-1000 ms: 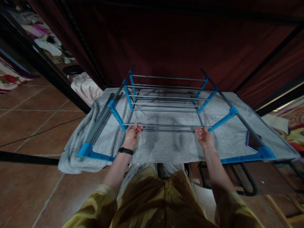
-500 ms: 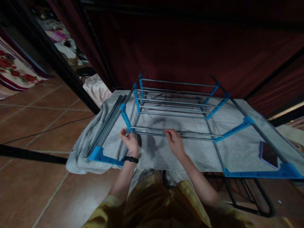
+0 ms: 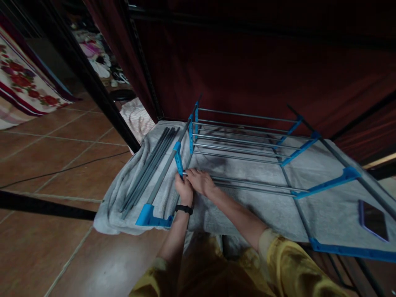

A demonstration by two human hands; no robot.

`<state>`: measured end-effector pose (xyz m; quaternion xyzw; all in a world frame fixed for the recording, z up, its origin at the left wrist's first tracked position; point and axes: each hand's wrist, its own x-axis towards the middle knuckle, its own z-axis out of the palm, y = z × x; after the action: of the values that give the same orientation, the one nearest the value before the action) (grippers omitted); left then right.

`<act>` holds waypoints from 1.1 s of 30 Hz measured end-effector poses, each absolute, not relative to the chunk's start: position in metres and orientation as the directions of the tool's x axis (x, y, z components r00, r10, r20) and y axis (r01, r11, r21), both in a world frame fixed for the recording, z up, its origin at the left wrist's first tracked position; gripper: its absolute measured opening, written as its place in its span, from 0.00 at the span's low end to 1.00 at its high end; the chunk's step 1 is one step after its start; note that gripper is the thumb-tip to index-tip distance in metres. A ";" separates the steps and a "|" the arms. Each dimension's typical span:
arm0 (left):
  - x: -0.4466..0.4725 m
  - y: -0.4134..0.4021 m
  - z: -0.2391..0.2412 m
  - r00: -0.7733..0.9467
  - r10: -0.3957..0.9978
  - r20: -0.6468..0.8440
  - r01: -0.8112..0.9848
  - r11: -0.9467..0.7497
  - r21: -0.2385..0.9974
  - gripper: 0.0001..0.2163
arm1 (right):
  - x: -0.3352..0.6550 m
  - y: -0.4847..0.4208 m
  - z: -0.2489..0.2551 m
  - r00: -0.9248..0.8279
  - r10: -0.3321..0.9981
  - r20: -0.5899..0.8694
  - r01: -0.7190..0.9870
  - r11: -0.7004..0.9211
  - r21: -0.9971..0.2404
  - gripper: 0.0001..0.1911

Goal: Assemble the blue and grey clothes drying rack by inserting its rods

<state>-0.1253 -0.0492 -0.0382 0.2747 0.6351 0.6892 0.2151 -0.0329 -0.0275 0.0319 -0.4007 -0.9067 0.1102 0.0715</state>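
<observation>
A rack of grey metal rods and blue plastic brackets [image 3: 303, 146] lies on a grey towel [image 3: 272, 206]. My left hand [image 3: 183, 189], with a black band at the wrist, is closed at the left end of the nearest rod [image 3: 247, 183], right below a blue bracket [image 3: 178, 157]. My right hand [image 3: 199, 180] sits beside it, fingers curled over the same rod end. Both hands touch each other there.
A bundle of loose grey rods [image 3: 148, 169] lies on the towel to the left. A phone [image 3: 373, 214] rests on the towel at the right. Dark red curtains hang behind. Tiled floor lies to the left, with a black bar [image 3: 46, 204] across it.
My right hand has slid left along the nearest rod from its right end to meet my left hand at the left bracket. The view has turned left.
</observation>
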 end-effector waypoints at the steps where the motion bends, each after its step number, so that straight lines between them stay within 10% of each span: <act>1: -0.125 -0.050 -0.038 -0.753 0.652 0.096 0.045 -0.094 0.995 0.08 | -0.034 -0.026 0.030 -0.676 0.736 0.040 0.705 0.662 -0.255 0.18; 33: -0.132 -0.045 -0.062 -0.686 0.681 0.256 0.336 -0.016 0.942 0.08 | -0.035 -0.003 0.034 -0.715 0.688 -0.125 0.680 0.641 -0.355 0.17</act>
<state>-0.1319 -0.0452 -0.0617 0.3701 0.6871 0.6089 0.1418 -0.0348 -0.0030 0.0339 -0.3776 -0.9059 0.1916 0.0107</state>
